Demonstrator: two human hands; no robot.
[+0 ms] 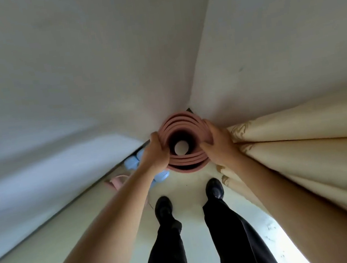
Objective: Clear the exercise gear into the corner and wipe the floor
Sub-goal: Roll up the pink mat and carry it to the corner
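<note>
Hands at frame centre: left hand (155, 154) and right hand (217, 145) curl round opposite sides of the rolled pink mat (186, 164), which stands on end in the wall corner. Blue dumbbells (132, 162) lie just left of it; a cream curtain (304, 146) hangs at right. Clearing appears nearly done; releasing the mat and wiping the floor (190, 213) remain, with no cloth visible.

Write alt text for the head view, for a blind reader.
Looking down, the left hand and right hand grip the top of a rolled pink mat held on end in the room corner. To its left, light blue dumbbells lie by the wall; on its right hangs a cream curtain.
</note>
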